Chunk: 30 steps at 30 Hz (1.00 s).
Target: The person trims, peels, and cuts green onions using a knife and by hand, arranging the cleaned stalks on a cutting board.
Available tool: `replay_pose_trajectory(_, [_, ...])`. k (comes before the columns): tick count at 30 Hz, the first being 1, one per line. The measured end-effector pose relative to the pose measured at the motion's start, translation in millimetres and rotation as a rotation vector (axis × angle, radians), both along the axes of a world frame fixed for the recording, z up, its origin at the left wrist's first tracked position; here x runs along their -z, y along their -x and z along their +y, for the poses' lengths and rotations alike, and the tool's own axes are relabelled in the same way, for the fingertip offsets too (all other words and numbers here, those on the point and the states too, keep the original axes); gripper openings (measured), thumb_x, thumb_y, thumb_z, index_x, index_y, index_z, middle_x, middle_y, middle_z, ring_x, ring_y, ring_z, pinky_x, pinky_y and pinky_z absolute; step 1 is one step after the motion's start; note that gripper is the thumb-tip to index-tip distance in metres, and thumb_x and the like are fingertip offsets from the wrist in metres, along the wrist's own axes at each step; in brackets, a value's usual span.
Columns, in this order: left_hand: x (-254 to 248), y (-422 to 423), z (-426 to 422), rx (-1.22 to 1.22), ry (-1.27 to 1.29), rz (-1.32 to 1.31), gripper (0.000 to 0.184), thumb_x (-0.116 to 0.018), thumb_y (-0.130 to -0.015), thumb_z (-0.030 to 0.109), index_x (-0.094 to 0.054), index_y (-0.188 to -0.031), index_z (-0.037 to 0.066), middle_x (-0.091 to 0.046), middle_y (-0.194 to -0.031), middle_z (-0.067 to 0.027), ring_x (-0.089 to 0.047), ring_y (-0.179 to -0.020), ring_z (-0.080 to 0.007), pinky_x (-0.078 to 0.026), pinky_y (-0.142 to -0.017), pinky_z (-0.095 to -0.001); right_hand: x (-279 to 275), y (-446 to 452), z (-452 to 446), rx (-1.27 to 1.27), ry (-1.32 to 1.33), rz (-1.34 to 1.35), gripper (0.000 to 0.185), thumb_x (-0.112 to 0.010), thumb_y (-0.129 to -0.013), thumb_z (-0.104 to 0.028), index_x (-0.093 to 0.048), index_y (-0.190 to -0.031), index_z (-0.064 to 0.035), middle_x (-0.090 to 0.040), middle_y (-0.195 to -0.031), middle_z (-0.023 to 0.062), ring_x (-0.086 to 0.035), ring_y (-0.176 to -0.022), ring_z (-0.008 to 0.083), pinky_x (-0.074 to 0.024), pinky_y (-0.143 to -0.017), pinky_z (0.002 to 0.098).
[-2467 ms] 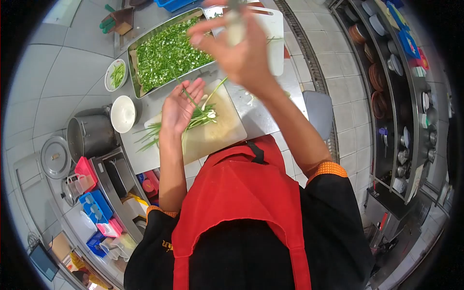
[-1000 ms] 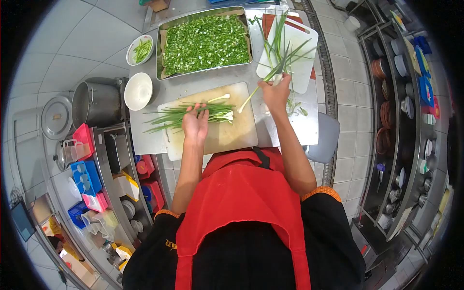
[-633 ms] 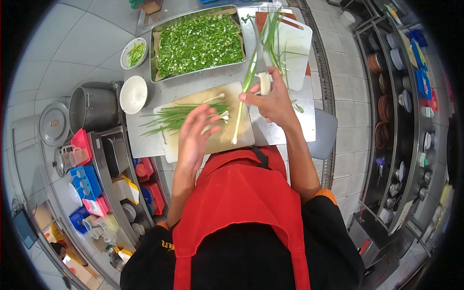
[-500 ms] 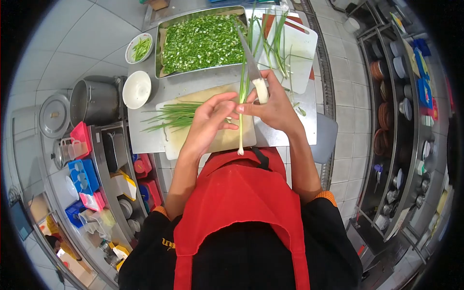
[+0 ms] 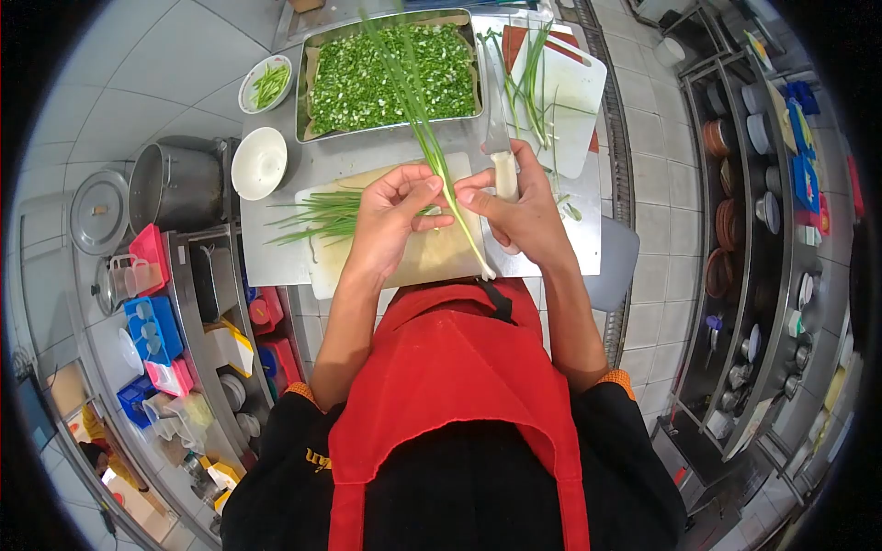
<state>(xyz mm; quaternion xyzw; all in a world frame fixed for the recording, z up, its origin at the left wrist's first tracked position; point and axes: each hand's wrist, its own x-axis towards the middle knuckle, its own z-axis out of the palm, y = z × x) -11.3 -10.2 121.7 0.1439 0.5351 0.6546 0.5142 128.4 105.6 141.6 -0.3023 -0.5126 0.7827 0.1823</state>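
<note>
My left hand (image 5: 390, 220) pinches a spring onion (image 5: 471, 241) between thumb and fingers. Its white root end slants down toward the red apron, and its green leaves reach up over the metal tray. Close beside it, my right hand (image 5: 533, 220) grips a knife (image 5: 504, 176) by its white handle, blade pointing away from me. The right thumb and fingertips are near the stalk; whether they touch it I cannot tell. Below both hands lies a cutting board (image 5: 423, 266), with a bunch of spring onions (image 5: 323, 217) on its left part.
A metal tray (image 5: 299, 108) of chopped spring onion (image 5: 395, 78) stands at the back. To its left are a bowl of green pieces (image 5: 270, 86) and a white bowl (image 5: 259, 165). At right, a white board (image 5: 579, 101) carries loose spring onions (image 5: 530, 78). Shelves (image 5: 735, 230) flank the right.
The spring onion has tilted: its leaves swung left and its root end moved right. My left hand now pinches it, and the knife has turned more upright as my right hand shifted slightly.
</note>
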Motion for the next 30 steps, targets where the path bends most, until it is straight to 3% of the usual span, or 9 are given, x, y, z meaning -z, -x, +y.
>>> replay_pose_trajectory(2, [0.8, -0.9, -0.9, -0.015, -0.019, 0.001, 0.015, -0.061, -0.091, 0.010, -0.062, -0.102, 0.000, -0.066, -0.094, -0.0085, -0.066, -0.081, -0.0145, -0.060, -0.068, -0.0298, 2.9, 2.3, -5.6, 0.057, -0.106, 0.047, 0.065, -0.075, -0.078, -0.007, -0.032, -0.126, -0.0020, -0.066, -0.084, 0.0087, -0.041, -0.038, 0.0051, -0.0262, -0.031, 0.0203])
replay_pose_trajectory(9, [-2.1, -0.4, -2.3, -0.019, -0.055, -0.058, 0.016, -0.064, -0.089, 0.010, -0.064, -0.101, 0.000, -0.067, -0.092, -0.0089, -0.065, -0.082, -0.0158, -0.060, -0.069, -0.0325, -2.1, 4.5, -11.8, 0.177, -0.020, 0.028, 0.062, -0.073, -0.075, -0.001, -0.034, -0.122, -0.0028, -0.064, -0.081, 0.0093, -0.042, -0.039, 0.0060, -0.0275, -0.032, 0.0214])
replay_pose_trajectory(11, [-2.6, 1.1, -3.0, -0.011, -0.065, -0.096, 0.016, -0.064, -0.090, 0.011, -0.064, -0.102, 0.000, -0.067, -0.093, -0.0091, -0.066, -0.084, -0.0167, -0.060, -0.069, -0.0340, -2.9, 2.8, -10.4, 0.159, 0.050, 0.032, 0.062, -0.074, -0.075, -0.003, -0.033, -0.121, -0.0011, -0.064, -0.083, 0.0102, -0.050, -0.047, 0.0066, -0.0349, -0.036, 0.0209])
replay_pose_trajectory(13, [-4.6, 2.9, -2.4, 0.018, -0.056, -0.144, 0.019, -0.056, -0.094, 0.014, -0.062, -0.105, 0.000, -0.066, -0.095, -0.0113, -0.065, -0.086, -0.0184, -0.060, -0.070, -0.0336, -3.5, 4.7, -11.2, 0.168, 0.065, 0.037, 0.062, -0.074, -0.075, -0.002, -0.032, -0.121, -0.0014, -0.063, -0.082, 0.0102, -0.049, -0.045, 0.0069, -0.0339, -0.035, 0.0213])
replay_pose_trajectory(21, [-7.9, 6.2, 0.1, 0.049, -0.097, -0.164, 0.019, -0.053, -0.095, 0.013, -0.060, -0.107, -0.001, -0.065, -0.096, -0.0114, -0.065, -0.087, -0.0196, -0.060, -0.071, -0.0344, -3.9, 6.4, -11.7, 0.184, 0.077, 0.047, 0.062, -0.073, -0.074, -0.002, -0.032, -0.121, -0.0006, -0.062, -0.082, 0.0105, -0.047, -0.043, 0.0072, -0.0324, -0.033, 0.0217])
replay_pose_trajectory(24, [-11.7, 3.1, 1.7, 0.050, -0.092, -0.118, 0.017, -0.055, -0.094, 0.011, -0.061, -0.106, 0.000, -0.065, -0.098, -0.0103, -0.065, -0.087, -0.0193, -0.060, -0.072, -0.0345, -9.2, 6.3, -12.0, 0.174, 0.013, -0.028, 0.063, -0.072, -0.075, -0.002, -0.032, -0.123, 0.0004, -0.062, -0.083, 0.0106, -0.054, -0.053, 0.0090, -0.0404, -0.041, 0.0216])
replay_pose_trajectory(26, [-10.5, 2.9, 2.2, 0.056, -0.096, -0.088, 0.016, -0.057, -0.093, 0.009, -0.061, -0.106, 0.001, -0.064, -0.098, -0.0096, -0.065, -0.087, -0.0190, -0.060, -0.072, -0.0345, -10.6, 8.2, -14.2, 0.186, -0.045, 0.000, 0.063, -0.072, -0.076, -0.002, -0.031, -0.124, 0.0009, -0.063, -0.085, 0.0108, -0.061, -0.068, 0.0116, -0.0475, -0.054, 0.0224])
replay_pose_trajectory(30, [-6.6, 2.6, 3.2, 0.036, -0.097, -0.045, 0.015, -0.060, -0.091, 0.005, -0.062, -0.105, 0.002, -0.065, -0.100, -0.0090, -0.065, -0.086, -0.0178, -0.060, -0.072, -0.0335, -10.2, 8.2, -13.9, 0.179, -0.059, -0.008, 0.062, -0.071, -0.077, -0.002, -0.032, -0.124, 0.0010, -0.064, -0.088, 0.0117, -0.062, -0.080, 0.0131, -0.0494, -0.065, 0.0236])
